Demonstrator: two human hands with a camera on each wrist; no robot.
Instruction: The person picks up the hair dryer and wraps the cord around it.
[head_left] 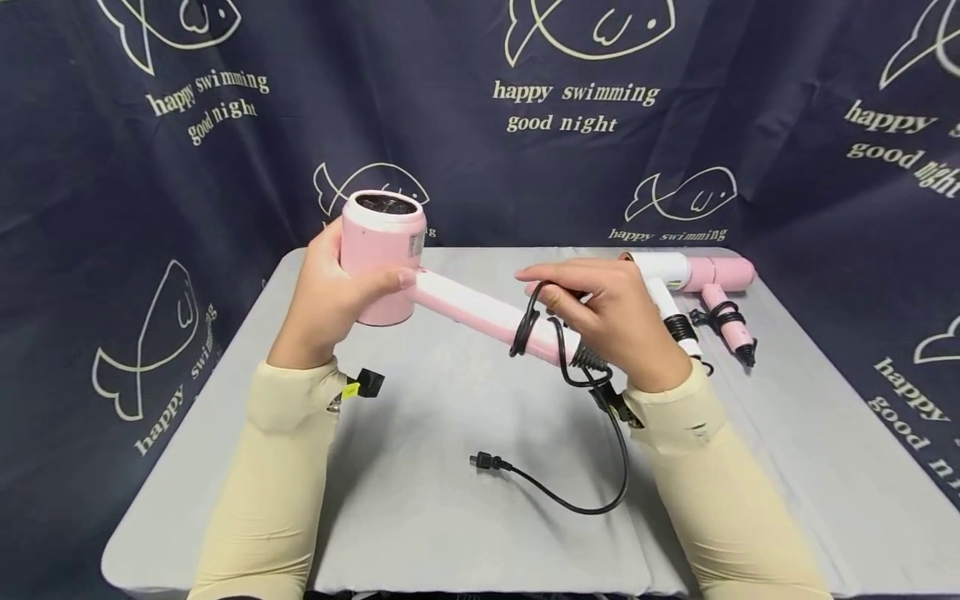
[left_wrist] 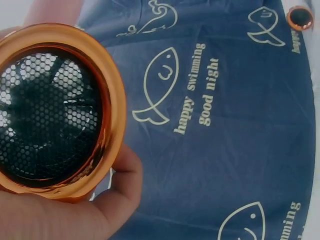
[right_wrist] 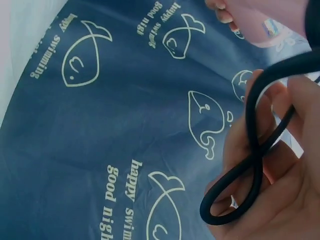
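Observation:
My left hand (head_left: 322, 292) grips the barrel of a pink hair dryer (head_left: 381, 254), thumb across its side, holding it above the table. The dryer's copper-rimmed mesh end (left_wrist: 50, 100) fills much of the left wrist view. Its handle slants down to the right, with a black power cord (head_left: 624, 467) looped loosely around the lower part. At that end my right hand (head_left: 618, 312) holds a loop of the cord between thumb and fingers. In the right wrist view the cord (right_wrist: 255, 125) crosses over the curled fingers. The plug (head_left: 487, 461) hangs at the free end.
On the grey table (head_left: 420, 533), at the back right, lie a white hair dryer (head_left: 663, 268) and another pink hair dryer (head_left: 731, 273), both with cords wrapped around their handles. A dark blue curtain (head_left: 465, 167) with fish drawings stands behind and beside the table.

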